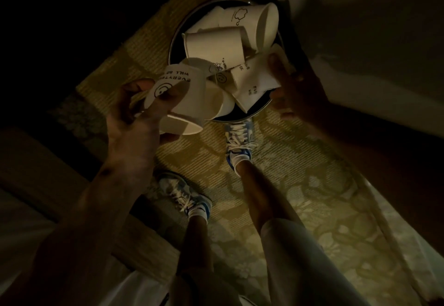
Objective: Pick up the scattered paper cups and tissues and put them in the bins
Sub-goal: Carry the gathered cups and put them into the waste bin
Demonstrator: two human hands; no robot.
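The task is judged to be well advanced. A round dark bin point(173, 41) is seen from above on a patterned carpet point(276, 180), and it is already heaped past its rim with white paper cups: a cloud cup point(249, 17) lies on its side at the far edge, and a plain cup point(213, 41) is tipped across the middle.

2 more cups are being brought to the pile. A smiley cup point(177, 99) is held on its side by the left hand point(137, 118), with the fingers curled round its wall and its mouth turned toward the camera, over the near left of the rim. A lettered cup point(254, 79) is gripped between thumb and fingers by the right hand point(298, 84) at the near right of the rim. It rests against the heap.

Neither cup is released yet, so this drop is what remains here. A further cup seems to sit behind the smiley cup, though in this dim light it cannot be told whether it is held or already lying in the bin.

No tissue can be made out (the room is very dark), and no loose cup is seen on the visible carpet. A shoe point(239, 135) stands just beside the bin.
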